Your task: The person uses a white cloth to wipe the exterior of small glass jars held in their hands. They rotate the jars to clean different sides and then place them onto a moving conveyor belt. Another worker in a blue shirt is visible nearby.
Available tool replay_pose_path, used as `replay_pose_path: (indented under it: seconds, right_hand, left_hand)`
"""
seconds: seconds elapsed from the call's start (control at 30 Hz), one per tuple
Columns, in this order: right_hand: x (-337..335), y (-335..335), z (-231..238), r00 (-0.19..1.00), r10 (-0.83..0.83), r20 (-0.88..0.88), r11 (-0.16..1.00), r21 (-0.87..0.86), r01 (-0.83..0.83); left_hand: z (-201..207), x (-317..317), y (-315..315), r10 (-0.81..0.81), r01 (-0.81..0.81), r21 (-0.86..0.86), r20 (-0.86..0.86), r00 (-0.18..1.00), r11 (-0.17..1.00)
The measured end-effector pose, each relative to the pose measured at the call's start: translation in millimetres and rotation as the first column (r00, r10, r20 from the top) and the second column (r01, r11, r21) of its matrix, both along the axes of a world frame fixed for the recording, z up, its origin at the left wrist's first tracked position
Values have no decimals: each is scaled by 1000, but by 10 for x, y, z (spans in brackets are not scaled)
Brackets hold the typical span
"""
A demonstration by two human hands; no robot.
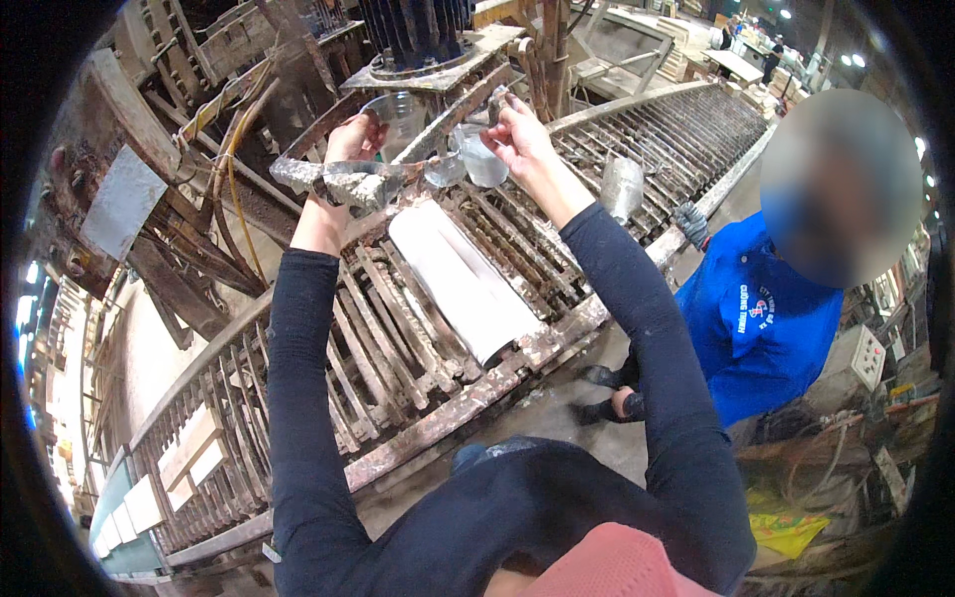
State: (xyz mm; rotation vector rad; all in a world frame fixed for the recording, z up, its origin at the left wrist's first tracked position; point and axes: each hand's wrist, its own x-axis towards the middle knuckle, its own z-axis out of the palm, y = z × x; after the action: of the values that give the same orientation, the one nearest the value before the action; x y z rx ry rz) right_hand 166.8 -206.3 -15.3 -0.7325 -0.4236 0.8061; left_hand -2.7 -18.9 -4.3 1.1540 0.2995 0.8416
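Note:
Both my arms reach forward over a crusted metal frame (pixel 368 187) with curved edges. My left hand (pixel 355 139) is closed beside a clear plastic cup (pixel 403 121), its fingers curled at the cup's near side. My right hand (pixel 519 139) has its fingers bent around the side of a translucent plastic cup (pixel 481 159); a small grey piece shows at its fingertips. Part of each grip is hidden. Below the hands, a long white slab (pixel 463 284) lies across rusty metal bars (pixel 373 318).
A grey, stained can (pixel 622 189) stands on the bars to the right. Close by is a co-worker in a blue shirt (pixel 761 318), with a gloved hand (pixel 691 225) near the rack's edge. Machinery and yellow cables (pixel 234 169) fill the left; a dark ribbed column (pixel 416 35) rises ahead.

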Motion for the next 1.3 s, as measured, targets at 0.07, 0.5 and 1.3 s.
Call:
replay_pose_path:
  seconds: [0.07,0.5,1.3]
  right_hand:
    - [77,-26,-55,1000,-13,9,1000,-2,13]
    - [-44,45,-8,999,-50,-22,999,-12,50]
    - [-85,71,-61,998,-67,7,997,-36,68]
  left_hand:
    - [15,75,-45,-5,5,-7,0,1000,1000]
    - [-29,-5,183,-133,128,-70,-60,989,989]
    - [-66,-14,132,73,-70,32,-94,993,997]
